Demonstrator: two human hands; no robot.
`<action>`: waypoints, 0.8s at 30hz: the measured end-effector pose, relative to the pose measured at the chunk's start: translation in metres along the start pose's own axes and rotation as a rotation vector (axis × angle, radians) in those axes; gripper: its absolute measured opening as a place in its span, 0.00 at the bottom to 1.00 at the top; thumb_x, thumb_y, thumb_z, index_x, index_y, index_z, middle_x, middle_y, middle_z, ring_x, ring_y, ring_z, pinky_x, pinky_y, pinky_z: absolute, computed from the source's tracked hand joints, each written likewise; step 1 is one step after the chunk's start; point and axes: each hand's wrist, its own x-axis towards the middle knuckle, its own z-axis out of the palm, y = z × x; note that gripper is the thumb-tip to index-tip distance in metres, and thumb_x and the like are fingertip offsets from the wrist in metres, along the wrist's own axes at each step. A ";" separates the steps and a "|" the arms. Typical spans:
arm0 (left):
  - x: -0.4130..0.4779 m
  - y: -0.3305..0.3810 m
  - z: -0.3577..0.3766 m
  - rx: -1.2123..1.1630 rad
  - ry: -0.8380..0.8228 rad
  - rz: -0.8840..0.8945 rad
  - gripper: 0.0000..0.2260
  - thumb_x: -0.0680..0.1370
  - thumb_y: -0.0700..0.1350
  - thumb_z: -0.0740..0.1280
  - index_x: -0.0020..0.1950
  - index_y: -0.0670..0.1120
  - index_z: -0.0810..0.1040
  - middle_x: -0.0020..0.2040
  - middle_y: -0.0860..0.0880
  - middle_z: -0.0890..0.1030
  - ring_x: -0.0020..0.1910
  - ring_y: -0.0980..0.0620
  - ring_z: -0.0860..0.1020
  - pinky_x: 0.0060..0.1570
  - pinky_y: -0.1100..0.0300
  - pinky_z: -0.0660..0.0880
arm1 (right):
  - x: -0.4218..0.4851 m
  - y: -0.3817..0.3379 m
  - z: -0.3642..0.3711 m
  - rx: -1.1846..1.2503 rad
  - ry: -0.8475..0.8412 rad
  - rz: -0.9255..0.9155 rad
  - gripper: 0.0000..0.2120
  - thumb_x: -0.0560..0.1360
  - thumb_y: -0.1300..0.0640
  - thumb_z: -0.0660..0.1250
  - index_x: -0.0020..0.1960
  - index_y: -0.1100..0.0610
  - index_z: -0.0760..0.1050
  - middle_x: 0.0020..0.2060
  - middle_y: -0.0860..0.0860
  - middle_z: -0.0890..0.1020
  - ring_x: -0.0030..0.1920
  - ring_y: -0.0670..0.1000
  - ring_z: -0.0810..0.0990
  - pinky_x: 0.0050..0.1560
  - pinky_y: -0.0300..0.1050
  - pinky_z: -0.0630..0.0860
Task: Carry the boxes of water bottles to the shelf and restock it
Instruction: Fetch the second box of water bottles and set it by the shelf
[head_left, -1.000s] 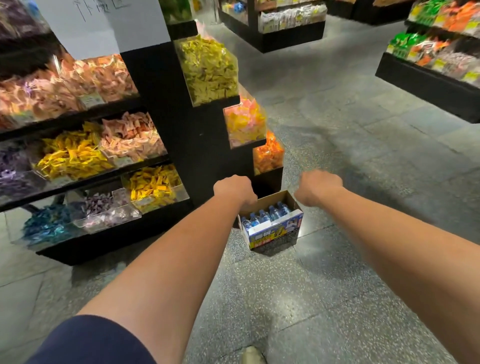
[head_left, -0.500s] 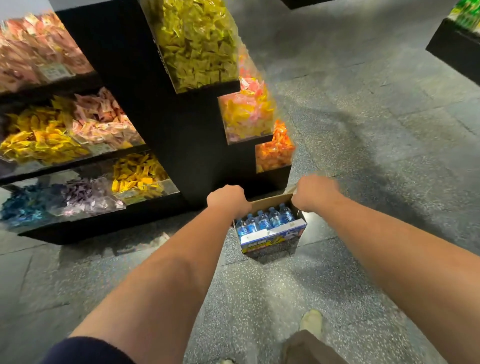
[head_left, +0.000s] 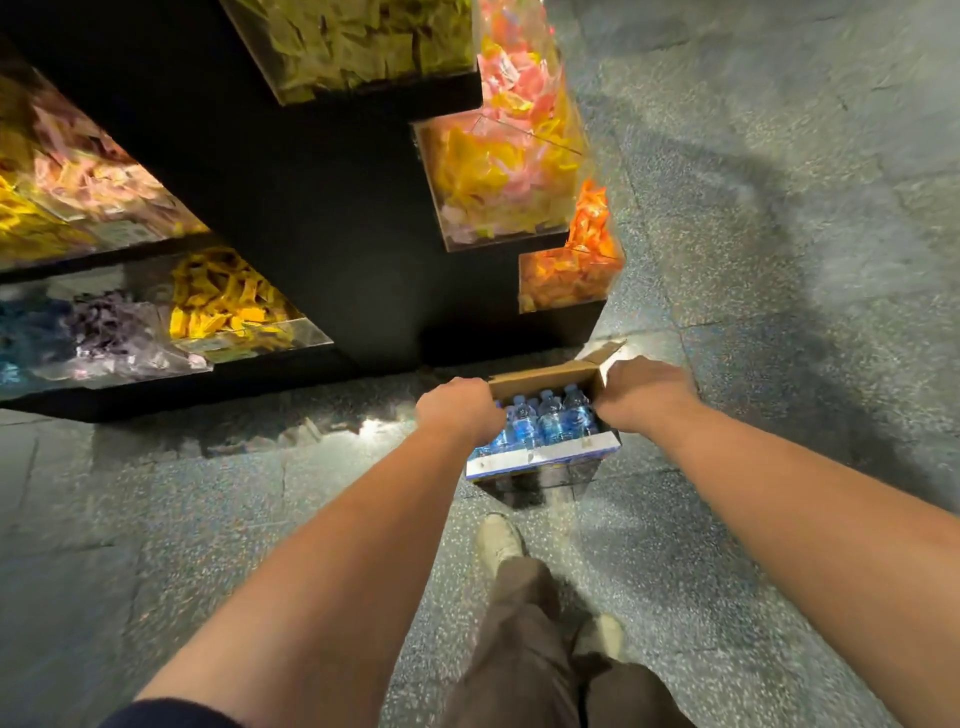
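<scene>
Open brown cardboard box (head_left: 540, 378) of blue-labelled plastic water bottles (head_left: 546, 422) is down on the speckled grey floor (head_left: 753, 218), right at the foot of the black candy display (head_left: 311, 197). Left hand (head_left: 460, 410) is curled over its left wall, and right hand (head_left: 641, 392) grips the right wall by the flap.

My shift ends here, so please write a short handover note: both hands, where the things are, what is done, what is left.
Left hand grips the open box at its left edge; right hand grips the right edge.
Water bottles stand inside; the box is near the foot of the black candy display.
Done: box gripped by both hands.
Left: carry it to the shelf and restock; no bottle is out yet.
</scene>
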 end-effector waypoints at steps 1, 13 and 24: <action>0.014 -0.001 0.002 -0.005 -0.017 -0.002 0.15 0.78 0.55 0.60 0.58 0.48 0.77 0.52 0.47 0.80 0.51 0.45 0.79 0.47 0.55 0.72 | 0.012 -0.002 0.005 0.009 -0.004 -0.002 0.21 0.76 0.47 0.59 0.63 0.58 0.74 0.56 0.53 0.80 0.56 0.55 0.79 0.47 0.44 0.72; 0.137 -0.004 0.071 0.001 -0.104 -0.041 0.13 0.78 0.49 0.59 0.57 0.46 0.78 0.56 0.45 0.79 0.54 0.43 0.78 0.44 0.57 0.69 | 0.131 -0.007 0.075 -0.008 -0.151 0.042 0.17 0.78 0.51 0.57 0.62 0.57 0.74 0.57 0.56 0.79 0.57 0.58 0.79 0.54 0.49 0.74; 0.230 0.022 0.156 0.005 -0.186 -0.208 0.14 0.78 0.52 0.60 0.58 0.47 0.78 0.58 0.45 0.79 0.57 0.42 0.77 0.53 0.55 0.72 | 0.232 0.031 0.162 0.015 -0.241 0.013 0.20 0.78 0.46 0.59 0.59 0.60 0.73 0.52 0.58 0.80 0.52 0.59 0.80 0.51 0.50 0.77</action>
